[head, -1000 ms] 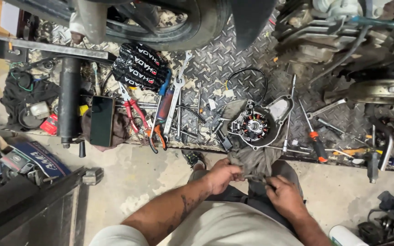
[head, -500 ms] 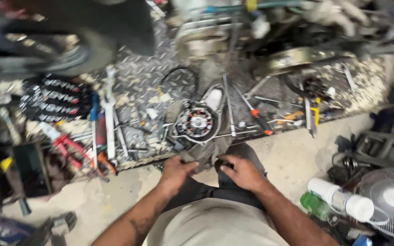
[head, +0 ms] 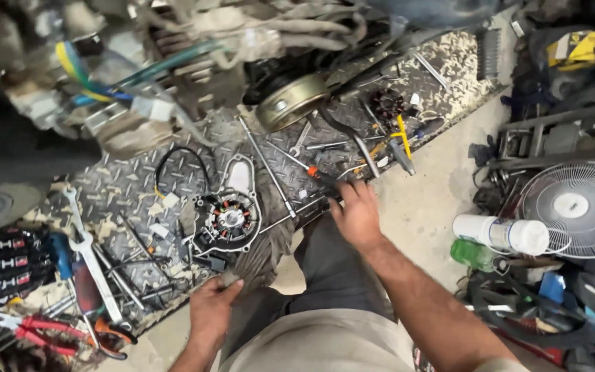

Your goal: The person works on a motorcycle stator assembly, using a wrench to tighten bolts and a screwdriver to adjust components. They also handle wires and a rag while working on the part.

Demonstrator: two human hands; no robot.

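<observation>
Clutter is the main hazard: the steel ramp (head: 173, 176) is strewn edge to edge with loose tools. Stator cover (head: 228, 219) lies near its front edge, close to the grey rag (head: 266, 251) pinched by the left hand (head: 211, 310); tugging the rag could drag the cover off. Right hand (head: 358, 215) closes loosely on the orange-tipped screwdriver (head: 319, 178) among rods that may roll

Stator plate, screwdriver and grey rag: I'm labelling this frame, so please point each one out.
Stator plate (head: 229, 219): head view, on its centre hub.
Screwdriver (head: 320, 176): head view, on its handle.
Grey rag (head: 264, 256): head view, on its hanging fold.
</observation>
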